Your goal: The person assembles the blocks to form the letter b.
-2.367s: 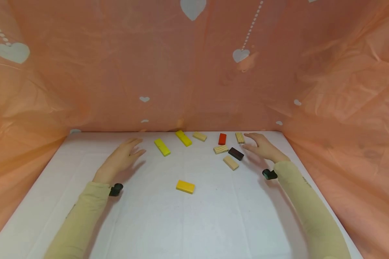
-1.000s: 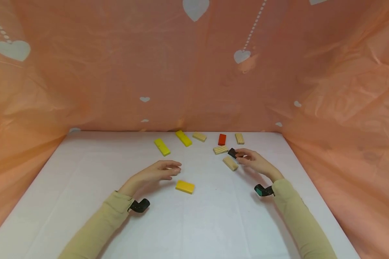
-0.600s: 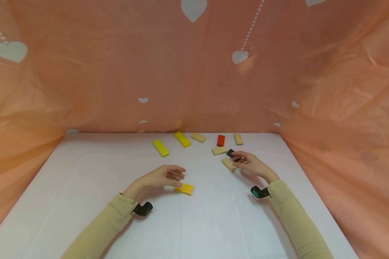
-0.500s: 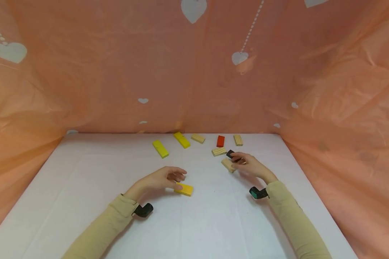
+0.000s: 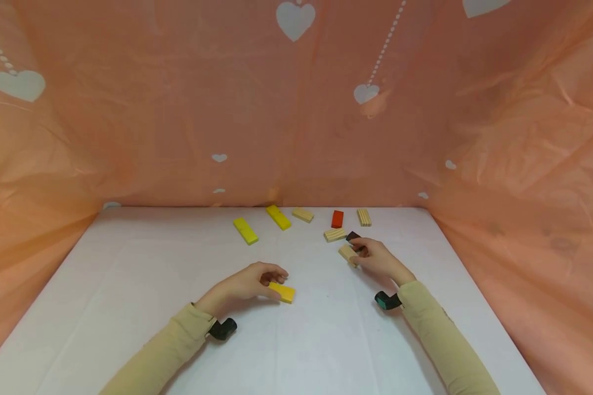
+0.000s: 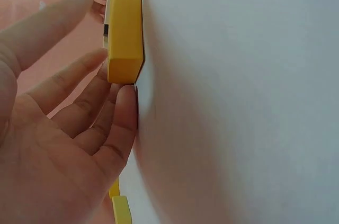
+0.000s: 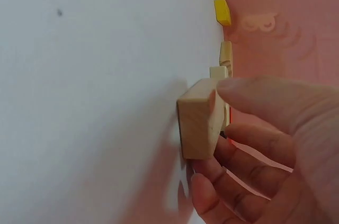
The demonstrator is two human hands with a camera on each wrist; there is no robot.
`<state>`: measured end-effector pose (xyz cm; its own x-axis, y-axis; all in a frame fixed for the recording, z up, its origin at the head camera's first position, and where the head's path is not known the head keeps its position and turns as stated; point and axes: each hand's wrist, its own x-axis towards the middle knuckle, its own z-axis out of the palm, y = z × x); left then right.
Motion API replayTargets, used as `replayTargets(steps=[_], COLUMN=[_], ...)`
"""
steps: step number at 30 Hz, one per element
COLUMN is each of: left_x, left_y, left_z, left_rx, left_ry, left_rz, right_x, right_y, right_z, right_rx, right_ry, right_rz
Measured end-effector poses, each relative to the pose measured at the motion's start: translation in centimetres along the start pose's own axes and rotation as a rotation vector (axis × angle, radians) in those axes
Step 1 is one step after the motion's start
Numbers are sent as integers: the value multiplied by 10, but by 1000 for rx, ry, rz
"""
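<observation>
In the head view my left hand (image 5: 252, 282) is at a yellow block (image 5: 285, 293) lying flat on the table. Its thumb is over the block's near left part; the bent fingers are beyond it, with no firm grip visible. The left wrist view has the thumb (image 6: 58, 28) raised above the level of the yellow block (image 6: 126, 28). My right hand (image 5: 378, 259) is over a plain wooden block (image 5: 347, 254), thumb at its right end. A dark block (image 5: 353, 236) is partly hidden behind the right fingers. The right wrist view puts the thumb tip against the plain wooden block (image 7: 196, 128).
Two longer yellow blocks (image 5: 246, 231) lie back left, near a wooden block (image 5: 303, 214). A red block (image 5: 337, 219), a striped block (image 5: 363, 217) and another striped block (image 5: 335, 235) lie back right. An orange sheet (image 5: 178, 109) hangs behind the white table (image 5: 316, 351).
Both hands have moved inward: the left came right and nearer to the yellow block, the right came left and nearer to the plain wooden block. The blocks lie where they were.
</observation>
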<state>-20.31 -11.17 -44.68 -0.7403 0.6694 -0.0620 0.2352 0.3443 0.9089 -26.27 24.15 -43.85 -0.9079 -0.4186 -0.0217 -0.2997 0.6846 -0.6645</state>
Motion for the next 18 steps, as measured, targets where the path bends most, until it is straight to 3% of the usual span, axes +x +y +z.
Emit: replayTargets(steps=[18], left_x=[-1], left_y=[0], left_z=[3], left_rx=[67], left_ry=[46], left_rz=[-45], right_x=[4], right_y=[-4], right_z=[2], right_rx=[-66], right_ry=[-17], right_rz=[-53])
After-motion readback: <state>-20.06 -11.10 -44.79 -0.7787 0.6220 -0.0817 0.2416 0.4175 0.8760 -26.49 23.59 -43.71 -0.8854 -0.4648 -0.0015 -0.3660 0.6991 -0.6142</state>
